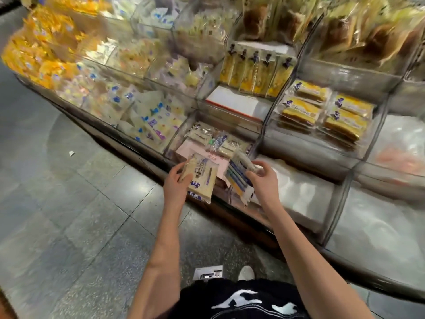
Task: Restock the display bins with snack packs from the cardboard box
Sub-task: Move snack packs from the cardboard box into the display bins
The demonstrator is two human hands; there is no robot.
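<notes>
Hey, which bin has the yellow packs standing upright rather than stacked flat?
The centre bin, with packs upright in a row; the bin to its right holds flat stacks.

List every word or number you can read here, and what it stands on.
No text reads clearly.
Pale clear-wrapped snack pack in left hand: blue characters, blurred.
Blue-striped clear pack in right hand: print blurred.
Stacked yellow cake packs: dark logos, unreadable.
Black shirt: white marks, illegible.
</notes>
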